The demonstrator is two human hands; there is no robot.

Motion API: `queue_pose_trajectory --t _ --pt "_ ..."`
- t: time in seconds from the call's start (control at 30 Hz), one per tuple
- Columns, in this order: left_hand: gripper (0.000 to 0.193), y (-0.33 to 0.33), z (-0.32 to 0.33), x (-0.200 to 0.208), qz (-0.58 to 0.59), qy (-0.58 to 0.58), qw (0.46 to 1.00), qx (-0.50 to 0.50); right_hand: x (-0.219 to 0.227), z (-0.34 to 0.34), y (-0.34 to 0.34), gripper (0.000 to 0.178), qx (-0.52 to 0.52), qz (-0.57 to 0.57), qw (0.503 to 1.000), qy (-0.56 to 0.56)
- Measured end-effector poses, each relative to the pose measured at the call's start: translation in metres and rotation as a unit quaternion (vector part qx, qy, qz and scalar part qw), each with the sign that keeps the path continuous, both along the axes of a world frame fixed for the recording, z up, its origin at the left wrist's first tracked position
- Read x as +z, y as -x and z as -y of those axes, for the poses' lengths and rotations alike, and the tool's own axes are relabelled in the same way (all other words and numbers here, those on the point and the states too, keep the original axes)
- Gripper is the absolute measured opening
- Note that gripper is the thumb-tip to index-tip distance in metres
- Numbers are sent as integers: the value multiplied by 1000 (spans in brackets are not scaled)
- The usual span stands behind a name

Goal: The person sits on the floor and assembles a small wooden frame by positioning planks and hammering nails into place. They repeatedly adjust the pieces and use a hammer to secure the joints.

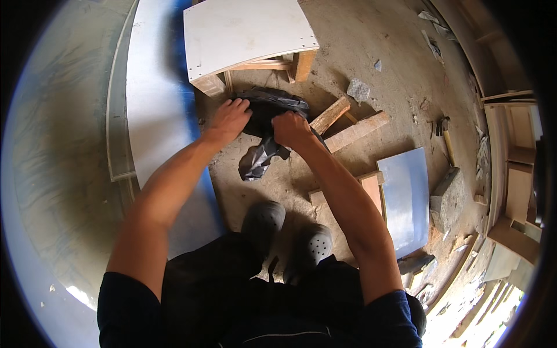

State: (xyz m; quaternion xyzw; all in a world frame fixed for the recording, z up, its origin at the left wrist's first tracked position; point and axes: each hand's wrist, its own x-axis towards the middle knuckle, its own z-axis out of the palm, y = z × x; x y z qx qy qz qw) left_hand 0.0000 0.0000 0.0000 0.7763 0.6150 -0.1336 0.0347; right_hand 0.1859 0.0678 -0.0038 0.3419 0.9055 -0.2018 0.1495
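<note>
A crumpled black plastic bag [268,100] lies bunched on the dirty floor ahead of my feet. My right hand [292,129] is closed in a fist on its near side, and a shiny twisted end [260,162] hangs below that hand. At the bag's left edge, my left hand [231,120] has its fingers bent over the plastic and appears to grip it; its thumb is hidden. Just beyond the bag stands a low wooden frame topped by a white board [246,35]. What the bag contains, if anything, cannot be seen.
Rough wooden blocks [357,132] lie right of the bag. A blue-white panel [402,200] rests nearer, beside a concrete block [445,200]. A hammer [447,139] lies farther right, near wooden shelving [519,174]. A long white-and-blue board [154,116] runs along the left.
</note>
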Motion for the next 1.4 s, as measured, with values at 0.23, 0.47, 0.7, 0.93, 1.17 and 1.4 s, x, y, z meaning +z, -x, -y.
queue_pose_trajectory --t 0.23,0.47,0.7,0.93,1.17,1.4 --pt "16 0 -10 -23 169 -44 976 132 -51 -8 28 19 -68 -243 967 5" --pt "16 -1 -9 -30 103 -65 986 111 -75 4 43 18 -101 -264 953 -109" --pt "10 3 -10 -26 40 -17 990 132 -66 3 51 15 -32 -276 946 -165" --pt "12 7 -9 -24 119 66 969 205 -61 -6 52 14 -5 -262 954 -144" --pt "24 19 -5 -53 273 43 916 290 -72 -9 53 22 -26 -251 957 -140" --pt "29 10 -7 -37 293 38 897 329 -63 -7 51 21 8 -186 976 -114"
